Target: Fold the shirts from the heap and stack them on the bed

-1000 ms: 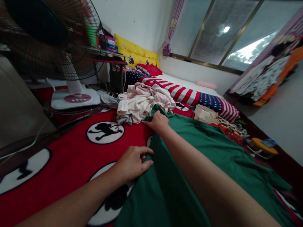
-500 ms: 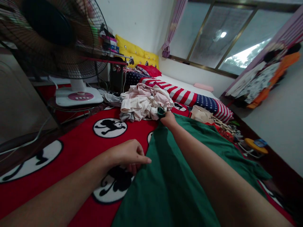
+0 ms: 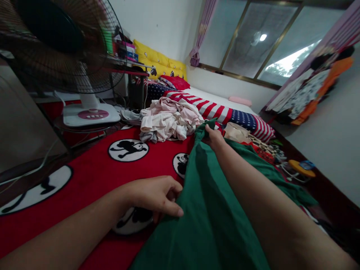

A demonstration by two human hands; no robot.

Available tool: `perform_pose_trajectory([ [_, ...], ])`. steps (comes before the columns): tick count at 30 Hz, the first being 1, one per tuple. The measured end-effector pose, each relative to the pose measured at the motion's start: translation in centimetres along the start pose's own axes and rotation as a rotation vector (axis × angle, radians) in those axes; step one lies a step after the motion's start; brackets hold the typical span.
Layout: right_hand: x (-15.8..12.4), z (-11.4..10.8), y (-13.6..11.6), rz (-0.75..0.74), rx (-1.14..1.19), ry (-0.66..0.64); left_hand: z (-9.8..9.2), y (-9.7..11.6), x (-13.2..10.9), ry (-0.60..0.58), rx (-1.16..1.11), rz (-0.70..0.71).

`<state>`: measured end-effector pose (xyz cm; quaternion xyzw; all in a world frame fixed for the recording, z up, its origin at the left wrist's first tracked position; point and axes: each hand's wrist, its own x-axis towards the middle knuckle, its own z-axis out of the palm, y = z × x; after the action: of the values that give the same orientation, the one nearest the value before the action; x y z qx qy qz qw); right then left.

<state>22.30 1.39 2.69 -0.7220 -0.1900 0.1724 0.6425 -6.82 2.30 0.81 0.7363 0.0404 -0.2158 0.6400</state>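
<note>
A large green shirt point(image 3: 197, 225) lies spread over a red blanket point(image 3: 92, 180) with black-and-white round prints. At its far left corner my right hand point(image 3: 213, 135) is closed on bunched fabric, lifting that part slightly. Lower down, my left hand point(image 3: 160, 197) is at the shirt's left edge, thumb on top of the cloth and fingers curled at the edge, partly hidden. Just beyond my right hand sits a heap of pale pink and cream clothes point(image 3: 168, 120).
A standing fan point(image 3: 90, 112) is at the left. Behind is a bed with a stars-and-stripes cover point(image 3: 216, 112) and a yellow cushion point(image 3: 157, 56). To the right are a beige cloth bag point(image 3: 236, 133), a small yellow stool point(image 3: 300, 168) and hanging clothes point(image 3: 312, 93).
My right hand has shifted right with the shirt's corner, raising it and uncovering more of a round print. My left hand has moved slightly lower and right, onto the shirt's edge.
</note>
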Motion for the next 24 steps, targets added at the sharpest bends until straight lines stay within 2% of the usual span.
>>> perform_pose_trajectory([
  [6, 0.9, -5.3, -0.4, 0.079, 0.163, 0.053, 3.4, 3.0, 1.4, 0.110, 0.040, 0.132],
  [11, 1.3, -9.3, 1.4, 0.067, 0.206, 0.111, 6.3, 5.1, 4.1, 0.147, 0.077, 0.062],
  [13, 1.2, -10.5, 2.8, 0.063, 0.198, 0.147, 7.4, 5.0, 5.6, 0.112, 0.065, -0.011],
  [16, 1.0, -11.7, 5.5, 0.052, 0.158, 0.221, 8.8, 4.3, 7.3, -0.035, -0.035, -0.121],
  [19, 0.7, -12.4, 7.8, -0.002, 0.097, 0.304, 9.4, 4.4, 7.6, -0.111, -0.002, -0.128],
  [21, 0.6, -12.6, 8.6, -0.040, 0.049, 0.337, 9.3, 5.1, 6.9, -0.053, 0.155, -0.067],
  [24, 0.6, -12.7, 8.8, -0.060, -0.007, 0.346, 8.5, 6.2, 5.4, 0.155, 0.446, 0.041],
])
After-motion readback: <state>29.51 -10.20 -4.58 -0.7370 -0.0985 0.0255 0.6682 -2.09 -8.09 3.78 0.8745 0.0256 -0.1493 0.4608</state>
